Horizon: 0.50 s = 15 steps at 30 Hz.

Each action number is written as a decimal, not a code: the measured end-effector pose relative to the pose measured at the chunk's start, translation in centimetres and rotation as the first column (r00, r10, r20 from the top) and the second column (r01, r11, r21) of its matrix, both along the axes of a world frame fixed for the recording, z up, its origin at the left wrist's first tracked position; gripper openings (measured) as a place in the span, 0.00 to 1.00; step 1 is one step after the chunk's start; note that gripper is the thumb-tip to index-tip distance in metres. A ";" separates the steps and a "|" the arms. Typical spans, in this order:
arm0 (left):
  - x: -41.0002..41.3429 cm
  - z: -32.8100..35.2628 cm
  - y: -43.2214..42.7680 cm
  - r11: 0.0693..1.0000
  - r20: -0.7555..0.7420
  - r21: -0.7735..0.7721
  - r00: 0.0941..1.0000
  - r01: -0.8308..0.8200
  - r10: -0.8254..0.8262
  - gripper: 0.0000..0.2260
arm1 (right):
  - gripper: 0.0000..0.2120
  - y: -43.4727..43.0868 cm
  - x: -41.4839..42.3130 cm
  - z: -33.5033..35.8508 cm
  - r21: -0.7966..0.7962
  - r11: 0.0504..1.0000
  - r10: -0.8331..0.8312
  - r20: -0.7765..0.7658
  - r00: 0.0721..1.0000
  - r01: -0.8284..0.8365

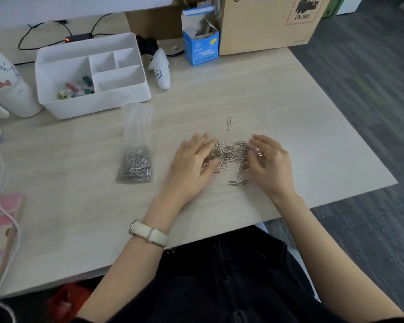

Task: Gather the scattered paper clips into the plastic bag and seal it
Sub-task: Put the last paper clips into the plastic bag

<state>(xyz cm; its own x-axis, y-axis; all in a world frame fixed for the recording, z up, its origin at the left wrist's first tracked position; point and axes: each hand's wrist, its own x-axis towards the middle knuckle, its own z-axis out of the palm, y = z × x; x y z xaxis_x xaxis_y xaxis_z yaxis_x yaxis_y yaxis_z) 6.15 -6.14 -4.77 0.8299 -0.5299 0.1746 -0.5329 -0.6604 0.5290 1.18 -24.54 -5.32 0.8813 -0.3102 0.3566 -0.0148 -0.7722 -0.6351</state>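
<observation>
Nearest to me is my lap in dark clothing, and above it my two bare forearms reach over the edge of the light wooden table (pixel 301 117). On my left wrist I wear a cream watch band (pixel 149 233). My left hand (pixel 193 165) lies flat, with the fingers straight and close together, and their tips rest on the left side of the pile of paper clips (pixel 231 152). My right hand (pixel 269 167) is cupped at the right side of the same pile. Its fingers are bent and a little apart, the tips touch the clips, and they do not close round any of them. A few loose clips (pixel 238 182) lie just in front of the pile, between my hands, and two more clips (pixel 230 124) lie apart behind it. Left of my left hand, near but not touching, is the clear plastic bag (pixel 137 127). It lies on the table with the mouth away from me, and many silver clips fill its near end. At the far left edge I see a pink patterned pouch (pixel 0 231) and a white cord. Behind the bag stands a white organiser (pixel 98 102) with several compartments. Only the big left compartment holds something, some small coloured binder clips (pixel 76 89). Left of it is a white bottle (pixel 8 89) with a cat drawing, and right of it is a small white plush toy (pixel 162 69). Further back are an open blue carton (pixel 200 46) and a large cardboard box (pixel 266 26). Grey carpet (pixel 371 89) covers the floor on the right.
</observation>
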 end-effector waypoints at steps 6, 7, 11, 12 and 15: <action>-4.2 0.5 3.4 0.904 0.140 -0.103 0.894 -0.415 0.426 0.12 | 0.22 -0.5 -2.7 -0.2 -0.004 0.983 -0.184 -0.078 0.980 0.185; -4.7 0.4 3.6 0.872 0.125 -0.094 0.863 -0.481 0.490 0.11 | 0.25 -0.4 -3.1 -0.1 -0.020 0.983 -0.186 -0.106 0.977 0.185; -6.5 -0.2 3.8 0.803 0.083 -0.067 0.798 -0.593 0.597 0.10 | 0.39 -0.2 -4.4 0.1 -0.085 0.987 -0.155 -0.251 0.955 0.138; -6.7 -0.4 3.8 0.802 0.085 -0.074 0.798 -0.593 0.597 0.09 | 0.41 -0.1 -4.6 0.1 -0.099 0.987 -0.151 -0.275 0.950 0.128; -7.3 -0.9 3.2 0.812 0.080 -0.133 0.810 -0.569 0.581 0.08 | 0.40 0.4 -5.1 -0.1 -0.087 0.990 -0.128 -0.281 0.951 0.107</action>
